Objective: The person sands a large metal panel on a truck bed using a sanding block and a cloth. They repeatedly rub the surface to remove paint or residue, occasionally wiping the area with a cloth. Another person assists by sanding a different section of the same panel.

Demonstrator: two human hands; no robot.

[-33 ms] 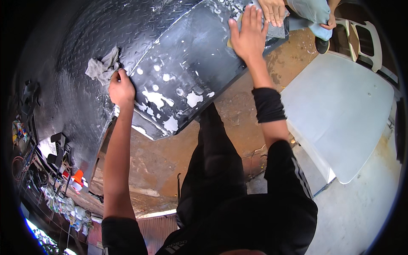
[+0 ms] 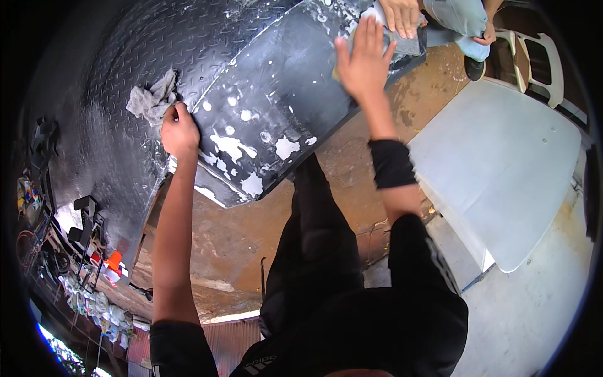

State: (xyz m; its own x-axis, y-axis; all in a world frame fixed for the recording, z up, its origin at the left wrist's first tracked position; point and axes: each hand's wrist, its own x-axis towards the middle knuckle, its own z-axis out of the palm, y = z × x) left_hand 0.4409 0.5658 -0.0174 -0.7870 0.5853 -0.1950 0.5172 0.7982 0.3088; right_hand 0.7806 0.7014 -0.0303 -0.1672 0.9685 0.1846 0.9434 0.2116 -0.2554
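Observation:
A dark panel point(image 2: 276, 100) with white filler patches and bare spots lies slanted in front of me on a black diamond-plate surface point(image 2: 113, 151). My right hand point(image 2: 366, 66) lies flat on its far part, fingers stretched out. The edge of a yellowish pad or sheet point(image 2: 336, 74) peeks out from under that palm, mostly covered. At the panel's left edge my left hand point(image 2: 180, 130) is closed, its fingertips hidden. Against those fingers rests a crumpled grey rag point(image 2: 152, 99); whether they pinch the rag or the panel edge, I cannot tell.
Another person's hand point(image 2: 402, 17) presses a grey sheet point(image 2: 408, 45) on the panel's far end. To the right stand a pale grey board point(image 2: 502, 163) and a white plastic chair point(image 2: 549, 69). Pedals point(image 2: 85, 220) and an orange object point(image 2: 114, 260) are at the left.
My right hand has slid slightly nearer and to the left over the panel, with the yellowish piece under it. My left hand and the rag have stayed put.

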